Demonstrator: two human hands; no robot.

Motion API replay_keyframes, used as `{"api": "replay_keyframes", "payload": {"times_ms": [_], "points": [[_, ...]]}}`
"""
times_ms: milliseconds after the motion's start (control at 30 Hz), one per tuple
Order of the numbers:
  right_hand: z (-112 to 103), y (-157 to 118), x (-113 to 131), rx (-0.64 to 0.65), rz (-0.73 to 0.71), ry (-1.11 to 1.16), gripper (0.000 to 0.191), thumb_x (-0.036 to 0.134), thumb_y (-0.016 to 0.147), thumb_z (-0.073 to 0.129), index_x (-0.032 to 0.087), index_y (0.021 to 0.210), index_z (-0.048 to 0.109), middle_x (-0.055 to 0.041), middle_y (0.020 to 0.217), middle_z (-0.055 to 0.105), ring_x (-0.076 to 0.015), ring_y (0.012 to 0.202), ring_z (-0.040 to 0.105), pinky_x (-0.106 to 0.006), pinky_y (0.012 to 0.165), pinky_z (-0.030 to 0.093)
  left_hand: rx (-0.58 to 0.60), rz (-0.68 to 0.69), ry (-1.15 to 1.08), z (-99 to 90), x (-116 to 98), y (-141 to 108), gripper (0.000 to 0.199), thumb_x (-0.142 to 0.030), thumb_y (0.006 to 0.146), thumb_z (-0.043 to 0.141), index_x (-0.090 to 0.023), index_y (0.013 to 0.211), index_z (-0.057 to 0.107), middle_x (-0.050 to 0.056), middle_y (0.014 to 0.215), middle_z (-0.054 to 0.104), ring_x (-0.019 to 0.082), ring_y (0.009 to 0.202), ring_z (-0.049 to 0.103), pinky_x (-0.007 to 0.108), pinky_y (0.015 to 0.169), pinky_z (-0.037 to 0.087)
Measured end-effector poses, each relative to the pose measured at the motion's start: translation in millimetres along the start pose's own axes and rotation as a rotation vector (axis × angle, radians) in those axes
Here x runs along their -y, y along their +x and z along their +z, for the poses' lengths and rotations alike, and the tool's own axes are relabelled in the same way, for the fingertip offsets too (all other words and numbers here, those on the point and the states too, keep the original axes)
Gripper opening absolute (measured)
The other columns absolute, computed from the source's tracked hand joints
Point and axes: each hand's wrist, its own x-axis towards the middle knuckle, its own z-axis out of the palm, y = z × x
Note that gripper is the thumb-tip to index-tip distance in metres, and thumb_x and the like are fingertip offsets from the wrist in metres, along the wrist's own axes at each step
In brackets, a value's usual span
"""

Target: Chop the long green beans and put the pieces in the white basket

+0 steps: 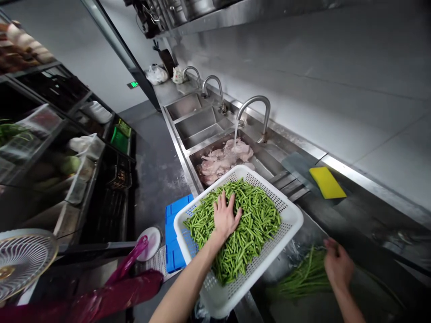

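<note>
My left hand (226, 220) lies with fingers spread on a heap of cut green beans (252, 211). The beans fill much of a white perforated plastic basket (292, 220), which sits tilted at the near end of the sink. Over the dark counter at the right, my right hand (338, 264) is curled, blurred, and whatever may be in its fingers I cannot make out. Beside that hand lies a bunch of long, uncut green beans (306, 276). A thin pale edge runs from near its fingertips toward the basket.
Water runs from a curved tap (256, 99) onto pale raw meat (225, 159) in the nearest sink. A yellow sponge-like block (327, 182) lies by the wall. Left are a blue crate (175, 233), a fan (23, 264) and loaded shelves (81, 179).
</note>
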Motion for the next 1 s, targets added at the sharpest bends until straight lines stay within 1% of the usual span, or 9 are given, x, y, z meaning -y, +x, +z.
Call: {"api": "replay_keyframes", "payload": {"times_ms": [67, 133, 267, 367, 467, 567, 700, 833, 1000], "points": [[-18, -11, 39, -0.11, -0.136, 0.044, 0.053, 0.052, 0.089, 0.04, 0.014, 0.11, 0.07, -0.017, 0.102, 0.075, -0.0312, 0.096, 0.068, -0.045, 0.088, 0.051, 0.012, 0.063, -0.024, 9.3, -16, 17, 0.056, -0.041, 0.094, 0.05, -0.025, 0.147, 0.044, 0.014, 0.157, 0.034, 0.039, 0.141, 0.034, 0.061, 0.115, 0.028], [-21, -25, 89, -0.076, -0.323, 0.128, 0.052, 0.052, 0.092, 0.041, 0.014, 0.115, 0.068, -0.0155, 0.102, 0.075, -0.0278, 0.096, 0.068, -0.041, 0.091, 0.051, 0.02, 0.104, -0.063, 14.1, -29, 33, 0.051, -0.036, 0.093, 0.049, -0.024, 0.143, 0.05, 0.014, 0.153, 0.039, 0.038, 0.139, 0.037, 0.059, 0.116, 0.029], [13, -54, 185, 0.223, -0.691, 0.147, 0.046, 0.041, 0.099, 0.034, 0.018, 0.126, 0.063, -0.0135, 0.116, 0.07, -0.0242, 0.109, 0.063, -0.039, 0.098, 0.049, 0.074, 0.26, -0.153, 6.7, -33, 43, 0.047, -0.035, 0.096, 0.044, -0.021, 0.141, 0.051, 0.015, 0.151, 0.041, 0.034, 0.14, 0.036, 0.057, 0.116, 0.03], [44, -71, 217, 0.375, -0.898, -0.154, 0.046, 0.035, 0.098, 0.036, 0.024, 0.137, 0.057, -0.0149, 0.144, 0.052, -0.0317, 0.128, 0.05, -0.051, 0.105, 0.043, 0.168, 0.431, -0.193, -14.8, -12, 9, 0.047, -0.032, 0.1, 0.037, -0.019, 0.143, 0.048, 0.014, 0.151, 0.041, 0.03, 0.142, 0.035, 0.053, 0.119, 0.029], [56, -88, 215, 0.408, -0.968, -0.434, 0.049, 0.037, 0.096, 0.043, 0.028, 0.143, 0.051, -0.0162, 0.156, 0.037, -0.0416, 0.135, 0.04, -0.062, 0.104, 0.038, 0.265, 0.458, -0.173, -42.6, 20, -49, 0.048, -0.03, 0.101, 0.033, -0.023, 0.148, 0.041, 0.012, 0.154, 0.039, 0.029, 0.146, 0.03, 0.057, 0.12, 0.025], [48, -105, 198, 0.435, -1.021, -0.545, 0.051, 0.035, 0.096, 0.044, 0.029, 0.146, 0.047, -0.0169, 0.157, 0.035, -0.0415, 0.134, 0.042, -0.063, 0.103, 0.039, 0.356, 0.422, -0.144, -66.1, 49, -103, 0.051, -0.03, 0.101, 0.035, -0.028, 0.152, 0.033, 0.01, 0.158, 0.033, 0.029, 0.149, 0.025, 0.059, 0.119, 0.027], [25, -119, 185, 0.511, -1.044, -0.537, 0.05, 0.031, 0.095, 0.042, 0.031, 0.146, 0.047, -0.0157, 0.157, 0.035, -0.0396, 0.133, 0.045, -0.059, 0.099, 0.044, 0.364, 0.367, -0.184, -80.8, 70, -138, 0.039, -0.026, 0.097, 0.043, -0.026, 0.134, 0.056, 0.01, 0.148, 0.046, 0.031, 0.142, 0.036, 0.06, 0.115, 0.031], [4, -119, 181, 0.464, -0.987, -0.256, 0.047, 0.034, 0.096, 0.044, 0.031, 0.142, 0.051, -0.008, 0.158, 0.035, -0.037, 0.143, 0.034, -0.055, 0.108, 0.041, 0.111, 0.149, -0.36, -74.9, 85, -109, 0.03, -0.021, 0.095, 0.04, -0.019, 0.098, 0.069, 0.011, 0.113, 0.064, 0.023, 0.112, 0.058, 0.044, 0.101, 0.047], [-14, -112, 115, 0.073, -0.624, 0.144, 0.039, 0.034, 0.092, 0.047, 0.017, 0.123, 0.062, -0.0148, 0.125, 0.062, -0.0284, 0.118, 0.059, -0.049, 0.105, 0.045, 0.001, -0.102, -0.203, -49.4, 98, -32, 0.027, -0.023, 0.094, 0.045, -0.017, 0.108, 0.067, 0.011, 0.103, 0.06, 0.022, 0.097, 0.057, 0.037, 0.09, 0.049]]}}
